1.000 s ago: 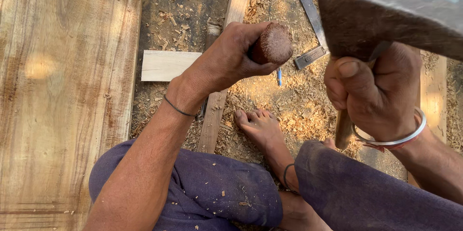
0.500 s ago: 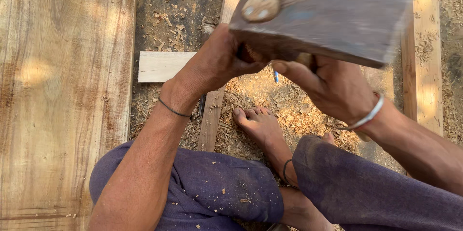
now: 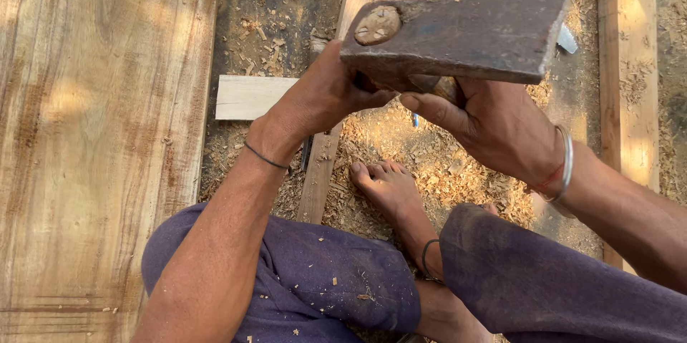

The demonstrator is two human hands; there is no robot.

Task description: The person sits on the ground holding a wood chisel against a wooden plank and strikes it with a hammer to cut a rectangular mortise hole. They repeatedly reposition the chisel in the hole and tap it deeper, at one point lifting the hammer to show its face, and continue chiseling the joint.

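Change: the heavy iron hammer head (image 3: 458, 35) has swung down from its raised position and now sits over the left fist.
Left hand (image 3: 322, 96): closed around a tool now hidden beneath the head.
Right hand (image 3: 494, 124): gripping the hammer's handle just under the head.
Meaning: a blow seems just landed.

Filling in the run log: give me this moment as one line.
left hand: grips chisel, mostly hidden | right hand: holds hammer at chisel top | strip: underneath
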